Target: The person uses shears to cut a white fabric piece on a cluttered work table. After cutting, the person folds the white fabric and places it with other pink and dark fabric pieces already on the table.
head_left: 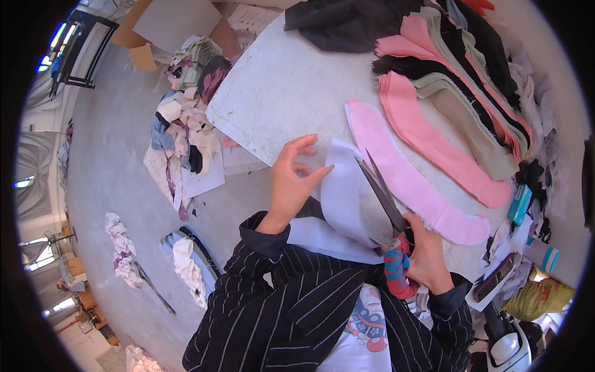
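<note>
Spreading across the upper middle of the view was the pale grey surface (279, 93), its near corner jutting over the concrete floor (111, 155). Along its right side lay fanned stacks of pink, black and beige fabric pieces (458, 74), with one long pink curved piece (415, 180) nearest the hands. On the floor to the left sat a heap of mixed scraps (186, 118), and beyond it a flat brown cardboard box (155, 25). A small teal rectangular package (519, 204) stood at the right edge of the surface, and a white one with a teal band (545, 257) lay just below it.

The white fabric piece (341, 198) hung over the surface's near edge. The left hand (291, 186) pressed it flat, fingers spread, gripping nothing. The right hand (427, 254) had its grip closed around the cloth-wrapped handles of the scissors (384, 198); their dark blades were parted, long axis pointing up and left, over the white piece.
</note>
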`<move>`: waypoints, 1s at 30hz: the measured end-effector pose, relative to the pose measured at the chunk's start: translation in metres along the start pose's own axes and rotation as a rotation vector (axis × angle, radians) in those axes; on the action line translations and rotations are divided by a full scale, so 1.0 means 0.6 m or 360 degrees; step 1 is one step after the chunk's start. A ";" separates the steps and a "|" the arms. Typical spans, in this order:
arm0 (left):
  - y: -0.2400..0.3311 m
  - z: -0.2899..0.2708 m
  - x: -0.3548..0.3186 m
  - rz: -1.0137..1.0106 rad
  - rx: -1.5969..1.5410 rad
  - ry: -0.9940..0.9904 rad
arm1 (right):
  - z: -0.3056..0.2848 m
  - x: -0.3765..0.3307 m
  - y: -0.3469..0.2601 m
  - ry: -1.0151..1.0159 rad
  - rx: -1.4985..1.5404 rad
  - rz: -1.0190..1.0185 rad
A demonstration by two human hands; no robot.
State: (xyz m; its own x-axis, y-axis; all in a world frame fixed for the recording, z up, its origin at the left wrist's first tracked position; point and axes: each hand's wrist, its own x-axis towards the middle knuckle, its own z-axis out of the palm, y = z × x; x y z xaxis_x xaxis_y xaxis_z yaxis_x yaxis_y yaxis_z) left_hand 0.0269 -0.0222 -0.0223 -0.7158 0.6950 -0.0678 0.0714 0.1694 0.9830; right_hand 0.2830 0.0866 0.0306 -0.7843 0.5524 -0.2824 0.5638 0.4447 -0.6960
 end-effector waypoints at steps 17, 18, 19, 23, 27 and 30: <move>-0.014 0.032 0.009 0.0588 0.0834 0.0025 | 0.012 -0.031 0.039 0.0070 0.0024 0.0034; -0.014 0.029 0.007 0.0708 0.0847 0.0056 | 0.014 -0.031 0.041 0.0095 0.0015 0.0008; -0.015 0.027 0.004 0.0824 0.0858 0.0088 | 0.014 -0.032 0.042 0.0084 0.0022 0.0011; -0.018 0.021 -0.002 0.1038 0.0839 0.0078 | 0.011 -0.035 0.040 0.0061 0.0058 0.0017; -0.021 0.025 0.002 0.1178 0.0722 0.0094 | 0.011 -0.035 0.035 0.0106 0.0056 -0.0044; -0.025 0.031 -0.002 0.0966 0.0572 0.0056 | 0.012 -0.034 0.037 0.0097 0.0022 -0.0071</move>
State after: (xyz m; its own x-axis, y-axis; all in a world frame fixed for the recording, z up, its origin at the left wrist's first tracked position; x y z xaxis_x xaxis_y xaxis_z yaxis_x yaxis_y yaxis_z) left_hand 0.0398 -0.0127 -0.0404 -0.4985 0.7180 0.4858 0.6855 -0.0165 0.7278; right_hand 0.3095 0.0799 0.0162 -0.7912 0.5744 -0.2101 0.5245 0.4604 -0.7162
